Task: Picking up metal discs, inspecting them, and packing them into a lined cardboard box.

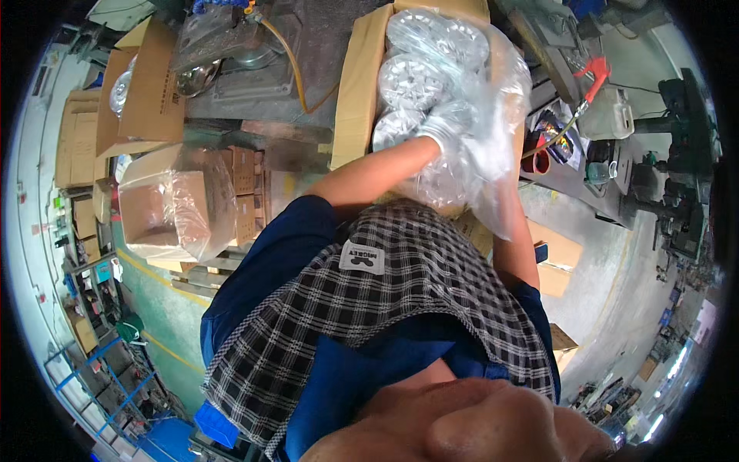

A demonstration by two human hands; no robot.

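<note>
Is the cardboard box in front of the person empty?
No, the cardboard box holds round silvery metal discs in a clear plastic liner, and the gloved left hand reaches in among them.

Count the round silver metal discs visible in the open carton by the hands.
4 visible: one at the carton's far end, one beside it, one mid-carton, one nearest the gloved left hand. Clear plastic liner may hide more.
</note>
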